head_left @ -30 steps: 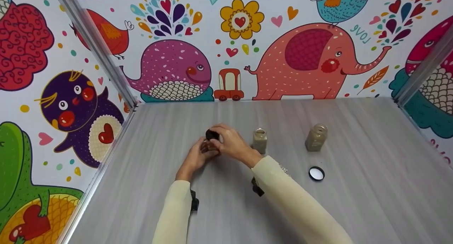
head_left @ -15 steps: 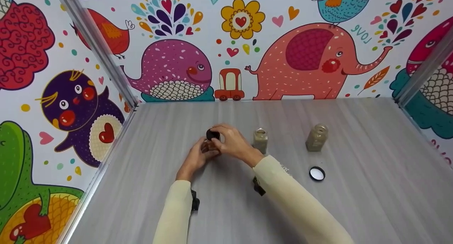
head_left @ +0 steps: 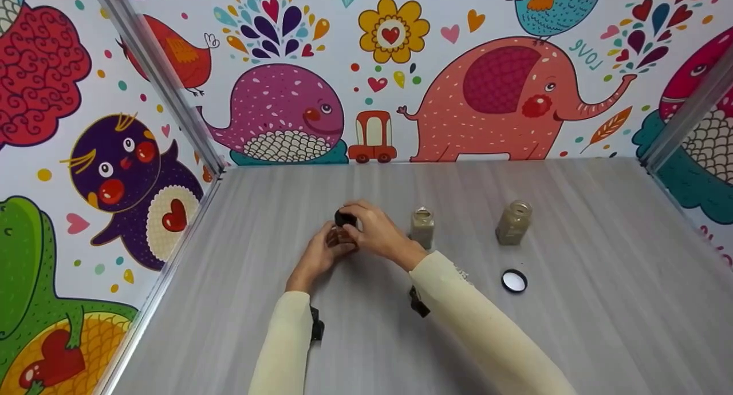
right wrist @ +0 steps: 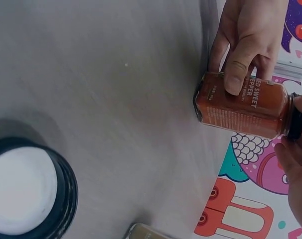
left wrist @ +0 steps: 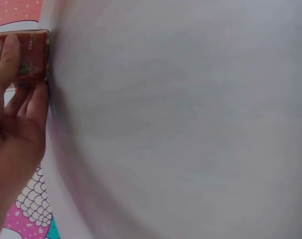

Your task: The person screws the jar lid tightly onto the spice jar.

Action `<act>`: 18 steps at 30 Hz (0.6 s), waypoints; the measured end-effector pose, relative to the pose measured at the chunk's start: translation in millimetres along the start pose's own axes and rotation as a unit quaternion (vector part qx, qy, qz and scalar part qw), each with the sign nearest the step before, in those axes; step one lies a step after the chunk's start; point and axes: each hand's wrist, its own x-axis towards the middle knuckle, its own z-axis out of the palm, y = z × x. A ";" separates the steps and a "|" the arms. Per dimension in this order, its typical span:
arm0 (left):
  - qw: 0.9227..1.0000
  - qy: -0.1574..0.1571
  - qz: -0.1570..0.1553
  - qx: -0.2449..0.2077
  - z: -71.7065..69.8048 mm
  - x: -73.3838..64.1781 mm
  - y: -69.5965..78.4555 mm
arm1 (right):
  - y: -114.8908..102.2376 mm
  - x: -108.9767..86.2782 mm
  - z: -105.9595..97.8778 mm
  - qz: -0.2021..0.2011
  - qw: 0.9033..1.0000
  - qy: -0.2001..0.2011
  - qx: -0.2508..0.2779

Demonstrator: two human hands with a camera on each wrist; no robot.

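Observation:
A glass spice jar (right wrist: 245, 107) of red-orange powder, its label partly reading "sweet pepper", stands on the table. My left hand (head_left: 315, 259) grips its body, thumb across the label in the right wrist view. At its top my right hand (head_left: 375, 232) pinches the black lid (head_left: 345, 218), which sits at the jar's neck. In the left wrist view the jar's lower end (left wrist: 34, 55) shows between left thumb and fingers. Just right of the right hand an uncapped jar (head_left: 422, 228) of greenish-tan powder stands upright, partly behind the right wrist.
Farther right stands another uncapped jar (head_left: 513, 223) of similar powder. In front of it a black lid with a white inside (head_left: 514, 281) lies inner side up on the grey table (head_left: 366, 338). Patterned walls (head_left: 298, 114) enclose the back and sides.
Both hands keep their holds on the red jar and its lid, with barely any movement. The whole head view shifts very slightly to the right.

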 end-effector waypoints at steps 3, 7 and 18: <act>1.000 0.003 -0.005 -0.004 -0.2 -0.7 0.3 | 0.0 0.0 1.5 0.005 1.000 0.004 0.007; 1.000 0.004 -0.010 -0.010 -0.3 -1.1 1.2 | -0.4 -0.6 3.3 0.016 1.000 0.013 0.012; 1.000 0.004 -0.003 -0.004 -0.7 -1.6 0.7 | 1.8 -1.4 6.9 -0.005 0.999 0.029 -0.017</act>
